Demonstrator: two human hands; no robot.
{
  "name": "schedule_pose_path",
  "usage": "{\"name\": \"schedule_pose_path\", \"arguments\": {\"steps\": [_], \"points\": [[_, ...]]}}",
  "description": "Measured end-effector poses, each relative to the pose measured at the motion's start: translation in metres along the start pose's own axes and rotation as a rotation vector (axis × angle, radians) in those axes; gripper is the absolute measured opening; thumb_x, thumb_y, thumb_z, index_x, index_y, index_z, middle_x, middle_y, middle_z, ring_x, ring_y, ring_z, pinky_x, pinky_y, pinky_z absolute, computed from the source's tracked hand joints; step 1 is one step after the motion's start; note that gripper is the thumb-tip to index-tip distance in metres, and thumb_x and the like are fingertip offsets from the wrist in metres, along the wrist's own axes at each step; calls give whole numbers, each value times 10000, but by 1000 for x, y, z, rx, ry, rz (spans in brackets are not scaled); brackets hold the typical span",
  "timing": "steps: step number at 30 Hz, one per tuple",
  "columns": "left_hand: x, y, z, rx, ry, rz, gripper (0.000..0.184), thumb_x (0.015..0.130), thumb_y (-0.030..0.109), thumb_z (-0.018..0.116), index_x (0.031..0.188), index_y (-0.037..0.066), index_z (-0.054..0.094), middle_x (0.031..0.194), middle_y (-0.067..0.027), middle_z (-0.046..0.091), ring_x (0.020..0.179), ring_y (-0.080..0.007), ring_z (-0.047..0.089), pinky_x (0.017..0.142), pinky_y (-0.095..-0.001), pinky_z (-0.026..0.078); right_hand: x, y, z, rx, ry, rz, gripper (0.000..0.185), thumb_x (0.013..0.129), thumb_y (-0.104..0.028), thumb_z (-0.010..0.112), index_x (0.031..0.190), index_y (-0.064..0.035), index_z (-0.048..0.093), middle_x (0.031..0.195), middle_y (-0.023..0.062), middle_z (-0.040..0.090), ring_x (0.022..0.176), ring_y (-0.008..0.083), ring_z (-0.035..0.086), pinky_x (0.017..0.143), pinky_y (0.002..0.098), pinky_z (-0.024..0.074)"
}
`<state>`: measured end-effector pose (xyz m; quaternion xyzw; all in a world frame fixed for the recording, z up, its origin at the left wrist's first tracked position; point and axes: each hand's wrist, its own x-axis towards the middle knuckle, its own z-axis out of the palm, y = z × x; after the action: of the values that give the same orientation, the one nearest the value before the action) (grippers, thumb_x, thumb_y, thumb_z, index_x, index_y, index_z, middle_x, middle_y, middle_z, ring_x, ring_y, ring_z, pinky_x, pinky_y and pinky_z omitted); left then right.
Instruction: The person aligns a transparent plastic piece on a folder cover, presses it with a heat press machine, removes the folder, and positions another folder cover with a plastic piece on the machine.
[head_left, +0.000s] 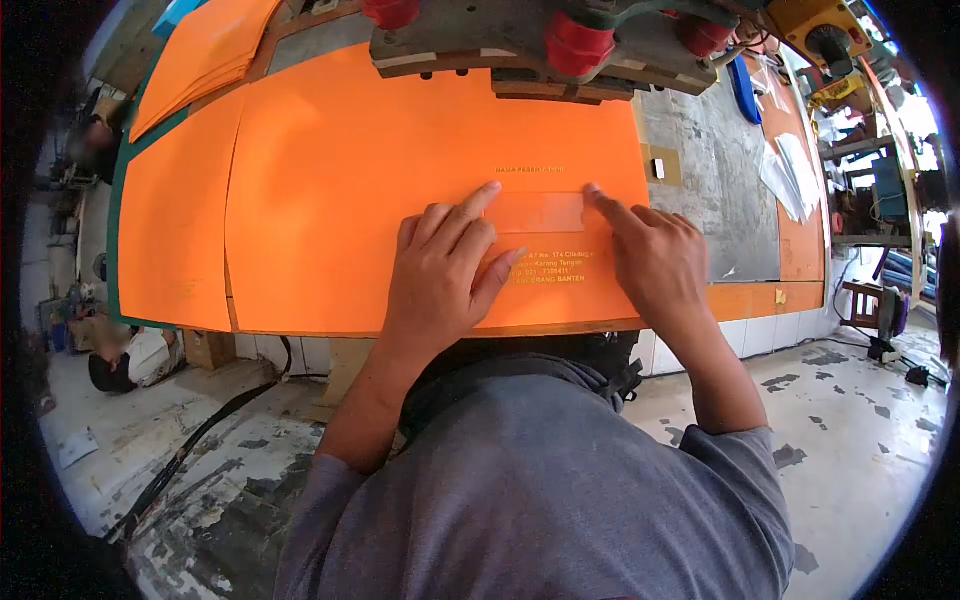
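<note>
A large orange sheet (350,200) with gold printed lettering lies on the worktable. On it, between my hands, is a clear rectangular strip (540,212), below one line of lettering and above several more. My left hand (442,265) rests at the strip's left side, its index fingertip near the upper left corner and its thumb stretched toward the lower lettering. At the strip's upper right corner my right hand (660,250) touches down with its index finger extended, the other fingers partly curled. Neither hand is gripping anything.
A metal machine (450,40) with red knobs overhangs the sheet's top edge. More orange sheets (195,60) are stacked at upper left. White papers (790,178) and a blue object (744,90) lie at right. Another person (140,360) is at far left.
</note>
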<state>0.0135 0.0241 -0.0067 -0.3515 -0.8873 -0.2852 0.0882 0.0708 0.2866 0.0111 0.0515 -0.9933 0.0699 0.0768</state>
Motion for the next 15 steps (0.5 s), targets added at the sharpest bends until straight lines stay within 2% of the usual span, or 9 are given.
{"name": "schedule_pose_path", "arguments": {"steps": [5,7,10,15], "points": [[2,0,3,-48,24,-2,251,966,225,778,1107,37,690,1243,-80,765,1035,-294,647,947,-429,482,-5,-5,6,97,11,43,543,892,-97,666,1424,-202,693,839,77,712,800,302,724,771,453,567],[3,1,3,-56,34,-4,242,968,213,776,1115,40,690,1229,-81,775,1023,-291,651,943,-421,487,-6,-15,10,156,91,84,579,887,-92,664,1455,-205,669,850,75,703,818,296,714,789,447,561],[1,-2,3,-41,51,19,199,993,176,746,1137,46,698,1236,-88,776,1010,-281,660,930,-418,498,-7,-18,11,159,75,38,585,883,-89,667,1458,-200,663,873,75,714,825,298,714,784,442,559],[0,-4,2,-230,100,-99,120,1028,110,677,1127,43,691,1232,-104,776,1036,-296,707,939,-410,538,-13,-13,9,190,47,69,553,874,-81,675,1415,-193,698,907,72,718,842,291,713,774,437,555]]}}
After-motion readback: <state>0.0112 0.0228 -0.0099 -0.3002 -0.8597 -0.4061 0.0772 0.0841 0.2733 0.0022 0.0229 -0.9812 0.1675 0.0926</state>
